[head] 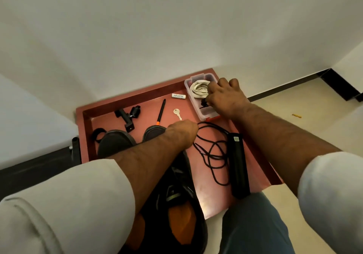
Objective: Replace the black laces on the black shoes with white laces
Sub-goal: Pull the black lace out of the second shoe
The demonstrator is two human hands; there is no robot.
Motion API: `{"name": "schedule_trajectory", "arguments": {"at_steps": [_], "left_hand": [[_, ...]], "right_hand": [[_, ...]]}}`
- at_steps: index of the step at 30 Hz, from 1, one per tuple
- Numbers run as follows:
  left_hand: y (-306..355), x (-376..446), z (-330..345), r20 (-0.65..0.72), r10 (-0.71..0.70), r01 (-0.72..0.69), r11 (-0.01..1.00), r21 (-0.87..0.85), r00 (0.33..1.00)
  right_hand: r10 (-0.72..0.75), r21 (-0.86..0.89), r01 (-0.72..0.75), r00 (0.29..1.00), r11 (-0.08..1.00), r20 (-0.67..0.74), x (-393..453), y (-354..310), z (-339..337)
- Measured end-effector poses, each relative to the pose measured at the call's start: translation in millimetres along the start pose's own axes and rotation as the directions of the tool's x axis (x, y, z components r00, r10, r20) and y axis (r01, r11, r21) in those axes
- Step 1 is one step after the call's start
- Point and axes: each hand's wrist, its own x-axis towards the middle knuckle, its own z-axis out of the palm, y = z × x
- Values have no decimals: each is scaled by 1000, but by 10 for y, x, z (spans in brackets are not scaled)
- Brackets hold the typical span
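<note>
right hand (pixel 225 98) in clear box (pixel 196 104), grip I cannot tell | white laces (pixel 199 89) soft, light, I take bundle middle | left hand (pixel 182 134) curled near black lace (pixel 214 155), hold unclear

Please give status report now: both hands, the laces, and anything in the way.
Right hand in clear box, on white laces; grip unclear. Left hand on right shoe. Black lace loose on tray. Nothing blocking.
</note>
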Motion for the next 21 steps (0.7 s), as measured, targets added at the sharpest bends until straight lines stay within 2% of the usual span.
{"name": "schedule_trajectory", "arguments": {"at_steps": [4,7,11,17,21], "left_hand": [[-7,38,67,21,28,-29,998,52,999],[3,42,76,17,29,-30,997,65,999],[24,24,83,-3,45,-44,994,101,999],[-7,9,93,-47,65,-60,995,85,997],[15,9,121,-65,67,-62,995,79,996]], "right_hand": [[-68,-18,71,991,997,118,198,-40,57],[-99,112,73,963,991,249,307,-11,97],[-86,257,-17,919,966,386,413,8,127],[-100,294,-35,896,955,432,519,-79,71],[-125,337,-18,908,941,399,480,-13,9]]}}
